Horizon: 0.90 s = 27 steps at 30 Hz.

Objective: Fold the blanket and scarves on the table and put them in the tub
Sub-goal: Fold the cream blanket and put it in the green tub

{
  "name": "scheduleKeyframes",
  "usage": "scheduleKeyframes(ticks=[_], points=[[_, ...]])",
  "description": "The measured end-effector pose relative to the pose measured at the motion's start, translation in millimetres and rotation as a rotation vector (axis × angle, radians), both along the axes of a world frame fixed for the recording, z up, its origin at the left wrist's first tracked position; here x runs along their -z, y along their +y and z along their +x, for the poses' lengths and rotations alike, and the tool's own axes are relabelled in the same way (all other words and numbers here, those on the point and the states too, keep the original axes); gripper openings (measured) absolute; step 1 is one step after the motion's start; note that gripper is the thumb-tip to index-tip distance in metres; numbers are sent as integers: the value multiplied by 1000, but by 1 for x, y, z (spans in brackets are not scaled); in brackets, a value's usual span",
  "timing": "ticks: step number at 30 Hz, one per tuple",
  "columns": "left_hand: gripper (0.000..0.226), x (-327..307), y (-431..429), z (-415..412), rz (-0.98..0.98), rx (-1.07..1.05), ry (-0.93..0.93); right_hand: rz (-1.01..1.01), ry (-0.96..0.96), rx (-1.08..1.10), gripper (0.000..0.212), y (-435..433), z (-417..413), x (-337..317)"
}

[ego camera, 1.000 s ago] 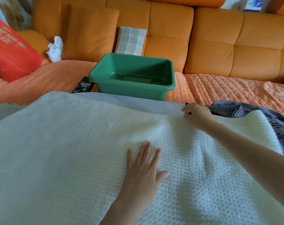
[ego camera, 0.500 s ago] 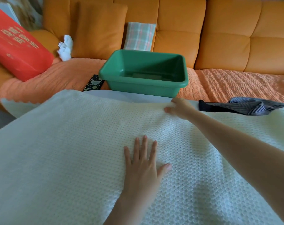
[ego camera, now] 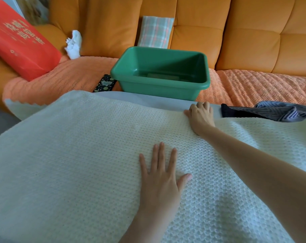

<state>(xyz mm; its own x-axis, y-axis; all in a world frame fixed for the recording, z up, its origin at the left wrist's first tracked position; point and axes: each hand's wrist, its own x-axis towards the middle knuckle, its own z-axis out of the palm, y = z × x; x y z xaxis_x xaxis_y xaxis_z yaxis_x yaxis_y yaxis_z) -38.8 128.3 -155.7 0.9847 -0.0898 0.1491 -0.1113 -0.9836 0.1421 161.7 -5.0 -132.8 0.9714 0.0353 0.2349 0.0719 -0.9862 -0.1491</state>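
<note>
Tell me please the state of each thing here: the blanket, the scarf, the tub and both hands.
blanket, spread flat over the table, not yet folded
scarf, bunched, unfolded, at the far right
tub, upright, empty
left hand, flat on the blanket, fingers straight and spread
right hand, resting on the blanket's far edge, fingers fairly straight

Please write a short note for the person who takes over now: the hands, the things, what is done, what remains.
Left hand: open, flat on the middle of the blanket.
Right hand: open, resting on the blanket's far edge.
Blanket lies spread over the table; one patterned scarf lies bunched at far right; green tub beyond, no cloth inside.
Done: nothing in the tub yet. Left: fold blanket and scarf, put them in.
</note>
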Motion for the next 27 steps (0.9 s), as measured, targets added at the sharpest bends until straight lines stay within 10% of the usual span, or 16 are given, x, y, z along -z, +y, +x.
scheduleKeyframes(ticks=[11,18,27], points=[[65,-7,-42,-27,-76,143,-45,-64,-25,-189,50,-72,-99,-51],[68,-5,-122,-81,-34,450,100,-177,182,165,71,-207,-119,-81],[82,-5,-130,-89,-2,551,106,-87,-202,245,28,-236,-89,-80]])
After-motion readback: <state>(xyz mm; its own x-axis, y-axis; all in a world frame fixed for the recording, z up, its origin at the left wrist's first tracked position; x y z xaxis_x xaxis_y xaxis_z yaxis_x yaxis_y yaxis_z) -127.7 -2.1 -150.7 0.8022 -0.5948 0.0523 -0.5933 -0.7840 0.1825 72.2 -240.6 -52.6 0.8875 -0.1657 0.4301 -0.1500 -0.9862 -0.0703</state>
